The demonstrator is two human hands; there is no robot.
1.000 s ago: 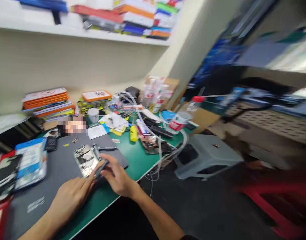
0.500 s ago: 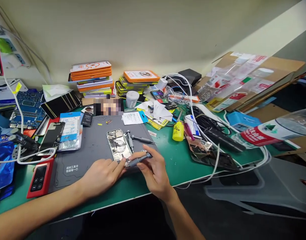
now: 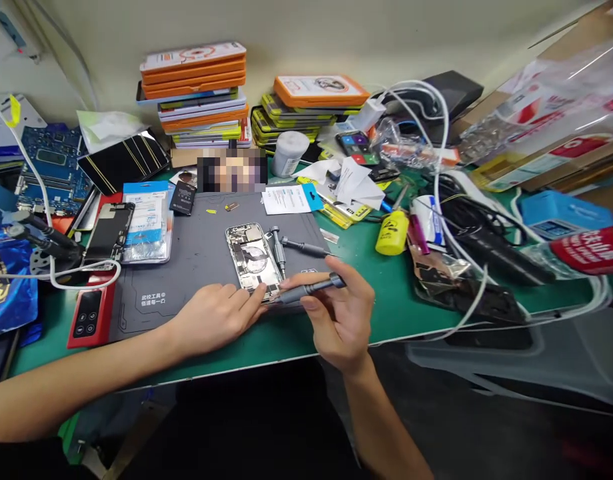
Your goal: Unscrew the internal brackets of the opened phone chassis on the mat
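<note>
An opened phone (image 3: 254,257), its inner parts showing, lies on the grey work mat (image 3: 196,257). My left hand (image 3: 219,317) is at its lower left end, fingers curled, with fingertips pressing on the phone's bottom part. In my right hand (image 3: 343,313), a grey screwdriver (image 3: 311,290) is pinched between the fingers, slanting down left. Its tip meets the phone's lower right end, though the exact spot is too small to make out. Just right of the phone, a second screwdriver (image 3: 278,247) and a third screwdriver (image 3: 306,247) lie on the mat.
Left of the mat are a red device with buttons (image 3: 91,310), a removed phone screen (image 3: 110,230) and a battery (image 3: 183,198). Stacked orange boxes (image 3: 193,73) stand at the wall. A yellow bottle (image 3: 392,233) and white cables (image 3: 441,133) lie to the right.
The head view has shifted, so the bench appears higher in the picture. Both hands stay at the phone's lower end, the screwdriver still in my right hand and lying flatter in view.
</note>
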